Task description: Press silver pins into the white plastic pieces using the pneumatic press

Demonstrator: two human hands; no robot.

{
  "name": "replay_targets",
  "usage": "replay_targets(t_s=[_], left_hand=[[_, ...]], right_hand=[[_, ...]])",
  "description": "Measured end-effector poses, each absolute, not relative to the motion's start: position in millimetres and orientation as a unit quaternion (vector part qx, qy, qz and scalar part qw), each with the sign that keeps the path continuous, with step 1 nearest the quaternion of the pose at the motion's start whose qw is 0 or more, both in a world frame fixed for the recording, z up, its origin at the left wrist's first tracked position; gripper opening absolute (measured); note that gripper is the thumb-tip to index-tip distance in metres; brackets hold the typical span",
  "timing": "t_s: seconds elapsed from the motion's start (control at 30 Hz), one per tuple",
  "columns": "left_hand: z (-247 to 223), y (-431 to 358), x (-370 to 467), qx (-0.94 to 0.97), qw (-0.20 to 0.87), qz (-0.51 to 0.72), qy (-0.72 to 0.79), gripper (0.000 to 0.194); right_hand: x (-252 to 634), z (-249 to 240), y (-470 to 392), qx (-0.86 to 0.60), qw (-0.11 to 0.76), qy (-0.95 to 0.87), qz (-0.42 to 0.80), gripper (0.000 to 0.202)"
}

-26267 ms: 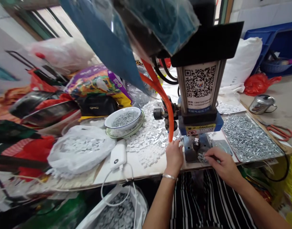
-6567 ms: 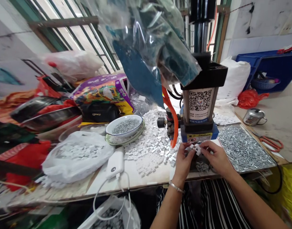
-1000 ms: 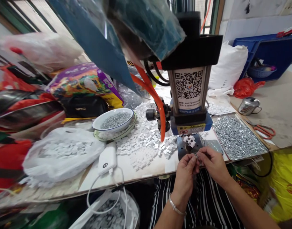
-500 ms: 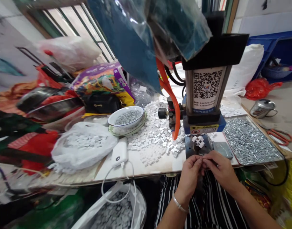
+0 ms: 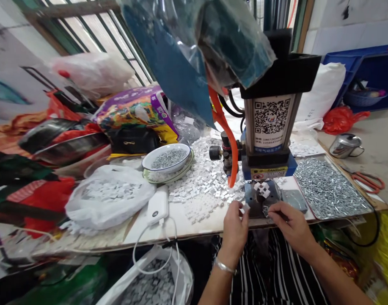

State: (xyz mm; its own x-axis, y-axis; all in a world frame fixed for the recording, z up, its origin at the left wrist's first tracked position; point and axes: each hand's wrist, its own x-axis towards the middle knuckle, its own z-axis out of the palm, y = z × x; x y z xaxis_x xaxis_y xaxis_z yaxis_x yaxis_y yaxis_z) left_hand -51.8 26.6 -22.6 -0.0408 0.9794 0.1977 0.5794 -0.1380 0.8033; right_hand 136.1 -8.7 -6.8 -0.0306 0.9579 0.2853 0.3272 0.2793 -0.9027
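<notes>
My left hand (image 5: 236, 224) pinches a small white plastic piece (image 5: 244, 208) at the left front corner of the press base. My right hand (image 5: 287, 222) is closed at the fingertips by the front of the dark metal press base (image 5: 252, 199); what it holds, if anything, is too small to make out. A few small metal pins (image 5: 265, 209) lie on the base beside those fingertips. Several white pieces (image 5: 262, 189) sit in a cluster on the base, below the pneumatic press (image 5: 270, 123).
Loose white pieces (image 5: 209, 180) cover the board left of the press. A tray of metal pins (image 5: 335, 188) lies to the right, with orange-handled scissors (image 5: 368, 181) and a metal mug (image 5: 345, 146) beyond. A bowl of pins (image 5: 168, 159), a plastic bag (image 5: 82, 207) and a white power bank (image 5: 158, 203) stand left.
My hands were together in front of the press base. Now they are apart: the left has moved left with a white piece, while the right stays by the base's front.
</notes>
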Motion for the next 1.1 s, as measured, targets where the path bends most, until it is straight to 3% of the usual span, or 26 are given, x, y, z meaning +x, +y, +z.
replay_targets(t_s=[0.17, 0.33, 0.53, 0.63, 0.77, 1.0, 1.1], left_hand=[[7, 4, -22, 0.643, 0.405, 0.4, 0.512, 0.007], [5, 2, -18, 0.551, 0.543, 0.433, 0.462, 0.011], [5, 5, -15, 0.434, 0.636, 0.467, 0.436, 0.026], [5, 6, -13, 0.415, 0.644, 0.466, 0.443, 0.03], [5, 10, -13, 0.454, 0.636, 0.436, 0.446, 0.025], [2, 55, -19, 0.547, 0.419, 0.51, 0.514, 0.019], [-8, 73, -14, 0.554, 0.456, 0.504, 0.481, 0.029]], right_hand=[[132, 6, -5, -0.491, 0.47, -0.654, 0.332, 0.021], [136, 2, -3, -0.506, 0.467, -0.665, 0.29, 0.019], [134, -3, -8, -0.466, 0.47, -0.72, 0.211, 0.025], [134, -8, -10, -0.454, 0.466, -0.739, 0.178, 0.03], [141, -12, -8, -0.457, 0.475, -0.724, 0.204, 0.024], [157, 6, 27, -0.521, 0.487, -0.646, 0.272, 0.02], [153, 8, 48, -0.531, 0.494, -0.637, 0.261, 0.019]])
